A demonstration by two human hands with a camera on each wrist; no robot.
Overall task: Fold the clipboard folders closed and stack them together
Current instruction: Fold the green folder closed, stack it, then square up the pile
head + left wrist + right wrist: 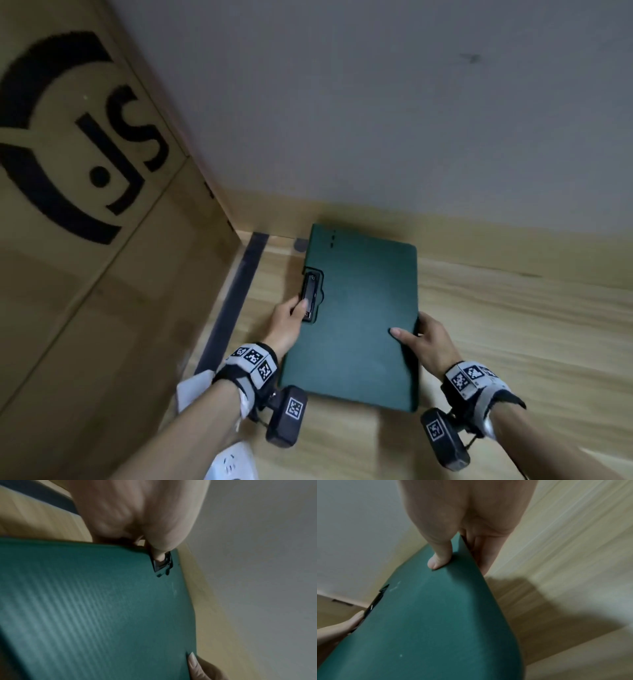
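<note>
A dark green clipboard folder (359,315) is folded closed and held above the wooden table (513,342) by both hands. A shadow lies on the table under it. My left hand (287,322) grips its left edge, thumb on the black metal clip (310,296). My right hand (424,339) pinches the right edge, thumb on the cover and fingers beneath. In the left wrist view the thumb presses the clip (163,562) on the folder (94,608). In the right wrist view the thumb lies on the green cover (428,622). Whether more than one folder is in the grip is hidden.
A large cardboard box (85,240) with a black logo stands at the left, close to the folder. A grey wall (376,102) rises behind the table. A white power strip (233,462) lies near my left forearm. A dark strip (236,294) runs along the table's left edge.
</note>
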